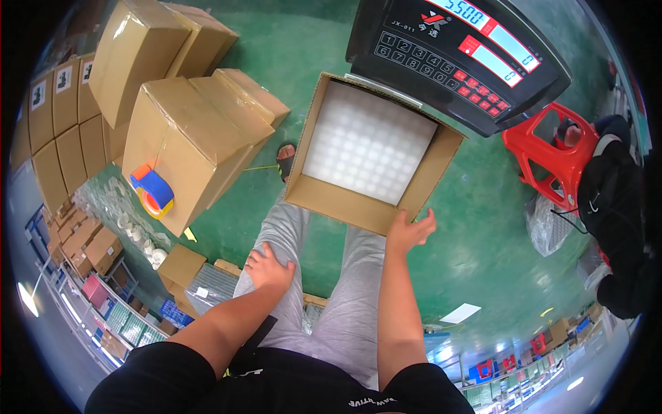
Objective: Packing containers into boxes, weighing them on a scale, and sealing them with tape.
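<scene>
On 1 leg (pixel 288 229), left hand (pixel 271 270) spread; right hand (pixel 408 232), cupped, touches carton (pixel 348 210).

I see the bare right hand (pixel 412 231) against an open brown cardboard box (pixel 345 202), right of centre; left of centre, the left hand (pixel 269 268) rests on grey trousers (pixel 329 303).
</scene>
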{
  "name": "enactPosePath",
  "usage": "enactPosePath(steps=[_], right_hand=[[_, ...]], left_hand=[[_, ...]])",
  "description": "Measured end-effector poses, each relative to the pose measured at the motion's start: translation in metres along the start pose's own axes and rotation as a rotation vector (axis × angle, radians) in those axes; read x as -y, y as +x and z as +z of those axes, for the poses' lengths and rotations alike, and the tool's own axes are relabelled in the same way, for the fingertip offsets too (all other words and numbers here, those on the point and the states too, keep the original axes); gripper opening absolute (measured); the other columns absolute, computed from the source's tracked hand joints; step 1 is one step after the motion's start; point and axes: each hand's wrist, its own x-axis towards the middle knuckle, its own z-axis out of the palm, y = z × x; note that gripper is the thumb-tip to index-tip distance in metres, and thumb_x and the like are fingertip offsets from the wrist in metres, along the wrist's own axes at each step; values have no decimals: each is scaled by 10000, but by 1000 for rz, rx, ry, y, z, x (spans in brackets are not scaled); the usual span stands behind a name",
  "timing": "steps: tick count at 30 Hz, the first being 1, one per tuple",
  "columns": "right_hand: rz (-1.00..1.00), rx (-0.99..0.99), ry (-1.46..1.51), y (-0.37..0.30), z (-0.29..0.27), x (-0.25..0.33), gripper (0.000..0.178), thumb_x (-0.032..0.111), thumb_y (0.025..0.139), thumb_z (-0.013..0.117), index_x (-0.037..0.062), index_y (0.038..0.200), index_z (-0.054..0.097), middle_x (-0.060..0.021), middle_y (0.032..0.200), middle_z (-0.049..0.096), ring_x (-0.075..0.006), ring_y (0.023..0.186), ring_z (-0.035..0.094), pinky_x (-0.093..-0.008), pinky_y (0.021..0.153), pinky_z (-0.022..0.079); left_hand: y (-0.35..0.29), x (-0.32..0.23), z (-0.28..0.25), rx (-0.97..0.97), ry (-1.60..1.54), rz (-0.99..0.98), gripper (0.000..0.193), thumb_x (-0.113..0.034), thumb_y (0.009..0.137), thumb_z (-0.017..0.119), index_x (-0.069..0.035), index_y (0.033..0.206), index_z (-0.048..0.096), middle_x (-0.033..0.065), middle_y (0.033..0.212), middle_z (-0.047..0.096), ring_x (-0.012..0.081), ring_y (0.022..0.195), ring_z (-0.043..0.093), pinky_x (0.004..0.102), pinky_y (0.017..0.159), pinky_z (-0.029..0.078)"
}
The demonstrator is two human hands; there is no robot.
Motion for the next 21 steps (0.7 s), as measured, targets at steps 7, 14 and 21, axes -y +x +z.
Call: enactPosePath(steps=[7, 14, 21], right_hand=[[1, -13, 1, 1, 1, -2, 639, 193, 716, 656, 6, 1246, 354, -175, 1241, 382, -334, 1185, 354, -496, 963, 235], [13, -7, -10, 0, 3, -6, 630, 192, 720, 646, 11, 1248, 354, -169, 1244, 383, -331, 1180, 360, -497, 963, 235], [25, -7, -9, 0, 3, -6, 631, 191, 716, 647, 5, 1243, 354, -175, 1239, 384, -335, 1177, 362, -491, 961, 238]], left_hand=[[0, -1, 0, 12, -9, -1, 849, -449, 675, 635, -44, 1338, 292, 250, 1192, 414, 381, 1101, 431, 454, 947, 320], [0, -1, 0, 1, 3, -1, 850, -454, 674, 631, -41, 1339, 300, 253, 1196, 415, 380, 1099, 433, 451, 948, 321], [1, -2, -1, 0, 4, -1, 850, -455, 673, 629, -42, 1340, 302, 249, 1193, 416, 376, 1092, 434, 446, 948, 320]])
